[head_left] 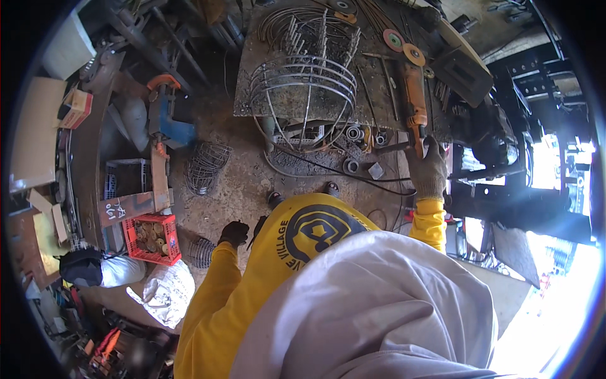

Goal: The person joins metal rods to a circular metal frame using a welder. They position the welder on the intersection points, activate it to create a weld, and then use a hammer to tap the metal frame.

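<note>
1. Angle grinder (415, 95), orange-bodied: lying lengthwise on the cluttered workbench (245, 96), its rear end pointing toward me at the near edge.
2. My right hand (429, 169), gloved in grey-brown, is meeting that rear end. My fingers are overlapping it; whether they are pressing tightly around it, I cannot tell.
3. A tan disc (413, 54) is sitting at the grinder's far end; mounted or merely lying there, I cannot tell. A pink-rimmed disc (393, 40) with a green centre is lying just beyond, to the left.
4. Left of the grinder, a rounded wire frame (306, 82) is standing at the bench edge, its lower hoops hanging over the front.
5. My left hand (235, 234), dark-gloved, is hanging well away from the bench, its fingers bunching into a loose fist.
6. Near that hand, a wire cage (208, 167) is resting on the floor (246, 167).
7. Farther left, a red crate (172, 246) is holding round pieces; a white sack (169, 294) is slumping below it.
</note>
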`<state>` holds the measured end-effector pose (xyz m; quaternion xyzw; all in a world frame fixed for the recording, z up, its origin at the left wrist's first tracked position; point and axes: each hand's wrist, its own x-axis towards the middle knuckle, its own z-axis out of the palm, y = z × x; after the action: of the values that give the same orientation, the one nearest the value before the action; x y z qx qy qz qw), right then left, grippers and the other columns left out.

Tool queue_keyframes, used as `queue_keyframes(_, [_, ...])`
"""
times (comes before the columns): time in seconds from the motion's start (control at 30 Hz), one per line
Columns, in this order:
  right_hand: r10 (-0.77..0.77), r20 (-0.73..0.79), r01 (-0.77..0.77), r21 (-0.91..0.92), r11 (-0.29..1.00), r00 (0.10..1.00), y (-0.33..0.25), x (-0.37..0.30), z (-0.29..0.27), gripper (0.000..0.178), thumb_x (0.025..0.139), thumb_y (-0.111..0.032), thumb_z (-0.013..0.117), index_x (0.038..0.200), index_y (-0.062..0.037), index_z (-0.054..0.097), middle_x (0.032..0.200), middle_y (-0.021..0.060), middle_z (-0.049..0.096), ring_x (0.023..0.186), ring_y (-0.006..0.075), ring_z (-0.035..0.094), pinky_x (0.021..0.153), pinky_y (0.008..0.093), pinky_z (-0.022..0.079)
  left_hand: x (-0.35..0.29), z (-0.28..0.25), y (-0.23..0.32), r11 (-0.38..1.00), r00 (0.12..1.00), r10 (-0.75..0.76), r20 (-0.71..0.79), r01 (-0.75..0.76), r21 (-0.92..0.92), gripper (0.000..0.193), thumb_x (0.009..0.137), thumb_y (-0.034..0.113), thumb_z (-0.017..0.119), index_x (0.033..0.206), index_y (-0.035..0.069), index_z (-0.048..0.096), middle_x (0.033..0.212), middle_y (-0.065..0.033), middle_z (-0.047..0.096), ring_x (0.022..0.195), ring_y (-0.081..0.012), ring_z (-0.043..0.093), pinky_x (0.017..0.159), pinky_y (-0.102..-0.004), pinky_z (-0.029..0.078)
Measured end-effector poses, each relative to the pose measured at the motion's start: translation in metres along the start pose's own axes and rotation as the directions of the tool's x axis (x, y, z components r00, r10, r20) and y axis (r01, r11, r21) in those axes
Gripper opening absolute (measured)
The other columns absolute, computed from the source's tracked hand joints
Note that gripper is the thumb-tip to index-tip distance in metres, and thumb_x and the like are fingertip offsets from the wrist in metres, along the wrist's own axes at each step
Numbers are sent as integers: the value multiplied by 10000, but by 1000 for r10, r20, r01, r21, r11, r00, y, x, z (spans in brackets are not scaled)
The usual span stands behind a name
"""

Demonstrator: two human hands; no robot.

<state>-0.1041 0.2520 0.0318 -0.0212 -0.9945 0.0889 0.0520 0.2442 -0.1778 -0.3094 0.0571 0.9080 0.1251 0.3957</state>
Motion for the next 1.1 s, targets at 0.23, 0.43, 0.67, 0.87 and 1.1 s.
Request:
queue_keyframes(0.23, [-236, -270, 292, 192, 937, 934, -42, -45, -1, 538, 794, -184, 789, 1282, -42, 613, 1242, 207, 617, 1167, 395, 591, 995, 463, 480, 11, -21, -19, 990, 994, 100, 37, -103, 94, 280, 715, 255, 810, 917, 101, 692, 927, -116, 734, 896, -331, 704, 787, -442, 559])
queue_keyframes(0.43, [-335, 122, 267, 384, 884, 934, -52, -101, 44, 499, 821, -263, 755, 1269, -85, 628, 1246, 173, 632, 1154, 383, 614, 978, 436, 495, 30, -7, -47, 948, 965, 262, -11, -255, 191, 296, 750, 244, 770, 994, 106, 673, 958, -109, 716, 891, -317, 697, 782, -438, 566])
queue_keyframes(0.67, [-116, 531, -6, 222, 975, 839, 42, -148, 146, 448, 859, -304, 716, 1247, -85, 668, 1177, 181, 694, 1086, 325, 667, 962, 382, 515, 37, -7, -48, 439, 977, -191, 97, 174, -882, 206, 839, 216, 677, 981, 68, 658, 838, -111, 668, 760, -240, 689, 624, -414, 565])
queue_keyframes(0.87, [288, 839, -529, 0, 849, 462, 112, -198, 163, 465, 879, -366, 674, 1220, -51, 687, 1203, 213, 689, 1077, 356, 674, 927, 430, 524, 23, -12, -46, 923, 998, 55, 34, -38, -384, 236, 804, 250, 729, 947, 73, 669, 851, -123, 687, 812, -282, 698, 692, -448, 562])
queue_keyframes(1.1, [287, 838, -562, 29, 827, 465, 128, -233, 187, 450, 890, -361, 685, 1209, -44, 697, 1118, 159, 723, 1003, 302, 691, 880, 394, 535, -8, 7, -52, 987, 986, 127, 103, -136, 84, 364, 707, 322, 833, 946, 94, 680, 929, -117, 724, 952, -340, 690, 799, -472, 544])
